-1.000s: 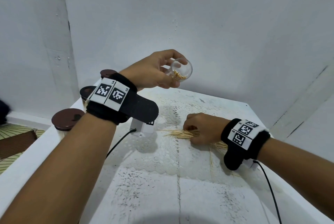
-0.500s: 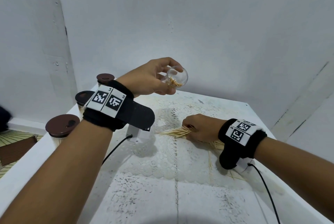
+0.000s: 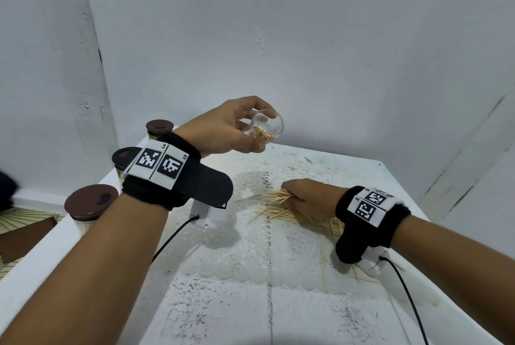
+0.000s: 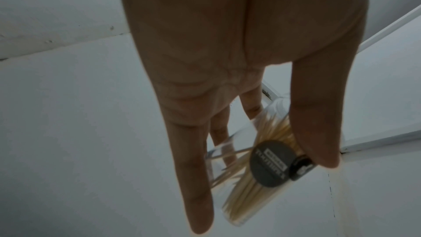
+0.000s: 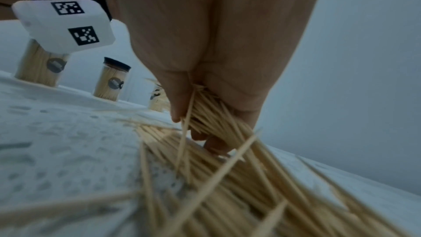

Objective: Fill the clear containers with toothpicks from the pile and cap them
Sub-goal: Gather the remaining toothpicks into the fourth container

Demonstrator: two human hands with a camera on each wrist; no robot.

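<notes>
My left hand (image 3: 231,130) holds a clear uncapped container (image 3: 266,127) in the air above the table, tilted with its mouth toward me; some toothpicks lie inside. In the left wrist view the container (image 4: 257,165) shows a dark round label between thumb and fingers. My right hand (image 3: 303,198) rests low on the toothpick pile (image 3: 301,216) and grips a bundle of toothpicks (image 5: 212,114), fingers curled round them. Loose toothpicks spread over the white lace mat (image 3: 250,247) to the right of the hand.
Three filled containers with brown caps stand along the table's left edge (image 3: 92,201) (image 3: 125,155) (image 3: 159,128). White walls close the back and right. A black cable (image 3: 172,236) runs from the left wrist unit, another from the right (image 3: 407,294).
The left hand with the container has dropped slightly and stayed tilted. The right hand has closed round a bundle in the pile and shifted a little left.
</notes>
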